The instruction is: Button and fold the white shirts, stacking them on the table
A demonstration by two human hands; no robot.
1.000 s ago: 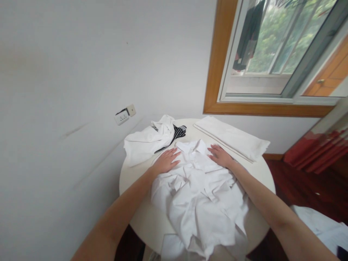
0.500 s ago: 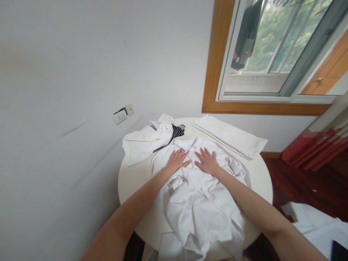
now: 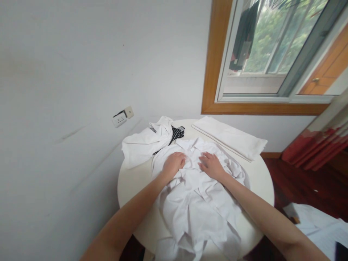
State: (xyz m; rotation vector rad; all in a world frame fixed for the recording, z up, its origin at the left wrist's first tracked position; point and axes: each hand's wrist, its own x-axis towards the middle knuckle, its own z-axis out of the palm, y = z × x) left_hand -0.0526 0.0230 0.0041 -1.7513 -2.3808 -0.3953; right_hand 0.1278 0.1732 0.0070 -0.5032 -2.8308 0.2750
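Note:
A rumpled white shirt (image 3: 201, 206) with a collar is spread over the round table and hangs over its near edge. My left hand (image 3: 174, 166) rests on the upper left of the shirt, fingers curled together and thumb close to them, on the cloth. On the upper right, my right hand (image 3: 212, 166) lies on the fabric with fingers apart and slightly bent. Between the hands lies the shirt's upper front, just below the collar.
On the white round table (image 3: 130, 188), a bunched white garment (image 3: 141, 145) with a black striped cloth (image 3: 178, 133) lies at back left. A folded white cloth (image 3: 231, 136) lies at back right. Wall, window frame (image 3: 261, 108) and red curtain (image 3: 320, 148) stand beyond.
My hands have moved slightly apart on the shirt. The left fingers, spread flat before, are now curled together; the right fingers are a little more bent.

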